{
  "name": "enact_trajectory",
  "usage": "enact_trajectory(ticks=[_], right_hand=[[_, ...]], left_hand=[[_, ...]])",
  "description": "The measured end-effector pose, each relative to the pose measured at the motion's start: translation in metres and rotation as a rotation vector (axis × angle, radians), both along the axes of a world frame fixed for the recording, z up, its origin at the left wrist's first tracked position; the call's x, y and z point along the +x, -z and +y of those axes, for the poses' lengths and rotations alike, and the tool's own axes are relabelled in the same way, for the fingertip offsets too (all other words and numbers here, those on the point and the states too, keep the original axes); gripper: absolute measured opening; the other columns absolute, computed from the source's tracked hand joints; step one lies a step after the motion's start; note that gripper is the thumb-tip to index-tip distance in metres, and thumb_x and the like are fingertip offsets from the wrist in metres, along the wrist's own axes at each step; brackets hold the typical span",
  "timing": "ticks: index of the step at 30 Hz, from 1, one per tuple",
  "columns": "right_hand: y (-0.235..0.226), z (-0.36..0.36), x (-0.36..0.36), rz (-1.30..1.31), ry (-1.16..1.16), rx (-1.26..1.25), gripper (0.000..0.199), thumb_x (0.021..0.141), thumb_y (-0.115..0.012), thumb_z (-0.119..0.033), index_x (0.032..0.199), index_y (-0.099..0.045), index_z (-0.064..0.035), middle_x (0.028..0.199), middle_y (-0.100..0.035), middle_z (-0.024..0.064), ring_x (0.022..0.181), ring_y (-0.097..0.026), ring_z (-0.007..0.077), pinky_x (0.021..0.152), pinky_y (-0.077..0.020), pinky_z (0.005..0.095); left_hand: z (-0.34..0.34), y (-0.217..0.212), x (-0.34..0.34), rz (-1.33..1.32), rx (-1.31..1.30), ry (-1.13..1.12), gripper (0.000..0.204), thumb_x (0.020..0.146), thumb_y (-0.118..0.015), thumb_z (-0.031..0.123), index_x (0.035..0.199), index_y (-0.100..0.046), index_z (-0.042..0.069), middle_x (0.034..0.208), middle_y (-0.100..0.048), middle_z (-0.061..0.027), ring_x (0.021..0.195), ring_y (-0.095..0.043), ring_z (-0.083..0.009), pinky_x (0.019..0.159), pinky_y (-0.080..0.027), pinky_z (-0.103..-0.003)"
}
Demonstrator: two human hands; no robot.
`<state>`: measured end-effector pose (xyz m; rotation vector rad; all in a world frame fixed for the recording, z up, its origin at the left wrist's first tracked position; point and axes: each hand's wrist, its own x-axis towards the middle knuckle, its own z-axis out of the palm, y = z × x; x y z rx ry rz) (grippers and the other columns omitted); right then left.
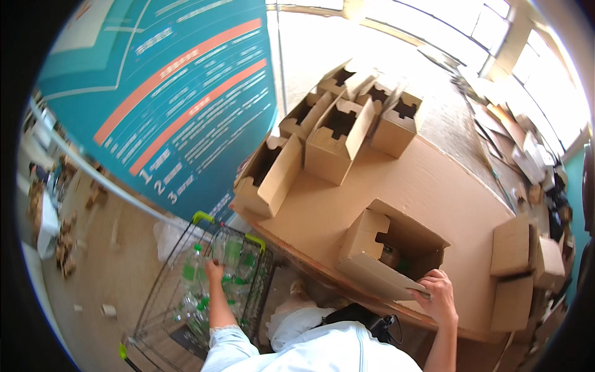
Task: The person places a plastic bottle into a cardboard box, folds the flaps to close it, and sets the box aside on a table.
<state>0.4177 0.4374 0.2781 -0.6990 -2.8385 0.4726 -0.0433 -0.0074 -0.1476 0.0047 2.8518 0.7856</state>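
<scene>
At the left, my left hand [214,270] reaches down into a wire shopping cart [149,310] with green corner pieces. Its fingers are curled against a clear plastic bottle [230,248] with a green label; the grip is partly hidden. More clear bottles with green caps [189,273] lie and stand around it in the cart. My right hand [436,291] is closed on the near flap of an open cardboard box [372,263] at the front of the table. Inside that box a rounded brownish thing and something green show dimly in the shadow.
Several open cardboard boxes [328,152] stand in a group on the far left of the cardboard-covered table [427,173]. Stacked cartons [514,257] are at its right. A large teal banner [180,93] rises behind the cart. Loose cardboard lies farther right.
</scene>
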Motion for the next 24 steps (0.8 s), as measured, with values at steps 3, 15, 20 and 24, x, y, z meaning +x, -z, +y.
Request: enact_trajectory(ticks=[3, 15, 20, 24], right_hand=[[-0.006, -0.002, -0.001, -0.06, 0.029, 0.03, 0.019, 0.07, -0.08, -0.021, 0.069, -0.071, -0.0049, 0.07, -0.067, 0.0072, 0.078, -0.061, 0.0233, 0.079, -0.0487, 0.0377], [0.0, -0.023, 0.001, -0.154, 0.165, 0.086, 0.028, 0.072, -0.08, -0.031, 0.075, -0.073, -0.0045, 0.079, -0.069, 0.0082, 0.088, -0.063, 0.0236, 0.085, -0.051, 0.0353], [0.0, -0.023, -0.004, -0.178, 0.185, 0.106, 0.03, 0.074, -0.079, -0.034, 0.078, -0.074, -0.004, 0.082, -0.07, 0.0093, 0.09, -0.063, 0.0244, 0.086, -0.0515, 0.0361], [-0.003, -0.02, -0.009, -0.166, 0.18, 0.108, 0.032, 0.074, -0.08, -0.035, 0.079, -0.074, -0.0043, 0.085, -0.07, 0.0092, 0.091, -0.063, 0.0238, 0.086, -0.0517, 0.0359]], left_hand=[[0.008, 0.033, -0.009, -0.108, -0.168, 0.357, 0.086, 0.06, -0.086, 0.034, 0.131, -0.053, -0.001, 0.125, -0.06, -0.0241, 0.115, -0.058, -0.0374, 0.094, -0.05, -0.045], [0.079, 0.017, -0.028, -0.479, -0.679, 0.186, 0.088, 0.063, -0.084, 0.048, 0.131, -0.05, 0.003, 0.133, -0.053, -0.0165, 0.126, -0.049, -0.0349, 0.103, -0.044, -0.049], [0.077, 0.016, -0.018, -0.461, -0.459, -0.053, 0.089, 0.062, -0.085, 0.047, 0.13, -0.051, 0.001, 0.129, -0.056, -0.0186, 0.12, -0.053, -0.0371, 0.097, -0.047, -0.052], [0.033, 0.047, -0.006, -0.541, -0.249, -0.109, 0.095, 0.06, -0.087, 0.047, 0.131, -0.048, -0.001, 0.129, -0.055, -0.0213, 0.115, -0.057, -0.0364, 0.088, -0.051, -0.052]])
